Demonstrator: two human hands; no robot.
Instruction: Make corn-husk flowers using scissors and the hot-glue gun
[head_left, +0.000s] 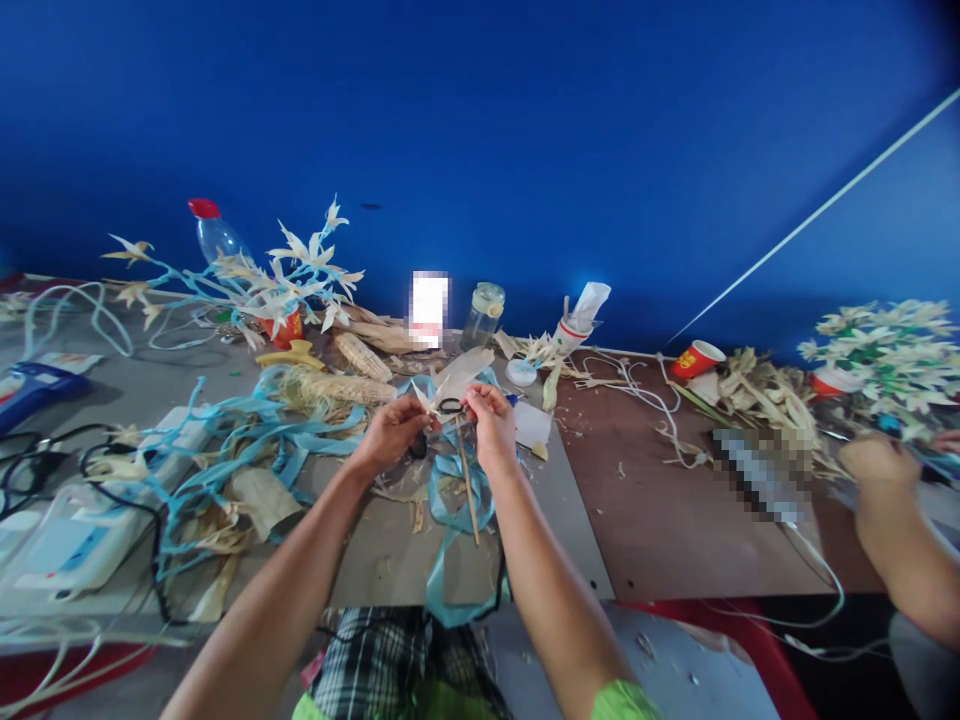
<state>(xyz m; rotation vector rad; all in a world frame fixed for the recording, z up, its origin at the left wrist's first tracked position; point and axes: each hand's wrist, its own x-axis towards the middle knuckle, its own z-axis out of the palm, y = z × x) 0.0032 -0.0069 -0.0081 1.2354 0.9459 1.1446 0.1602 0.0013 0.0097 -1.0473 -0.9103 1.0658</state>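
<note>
Above the middle of the table, my left hand (396, 432) pinches the base of a small pale corn-husk flower (429, 400). Close on its right, my right hand (489, 415) has its fingertips pressed together beside a dark loop (450, 406); what exactly they grip is too small to make out. A broad pale corn husk (466, 372) stands out just behind the fingers. Below the hands, a thin wooden stick (469, 485) slants over a curled light-blue ribbon (446, 500) that hangs over the table's front edge.
Left are tangled blue strips (217, 460), corn cobs (361, 357), a power strip (82, 535) and a husk-flower arrangement (300, 262). A jar (485, 310) and a tipped red cup (697, 360) stand behind. At right, another person's hand (879, 465) works near dried husks (772, 400).
</note>
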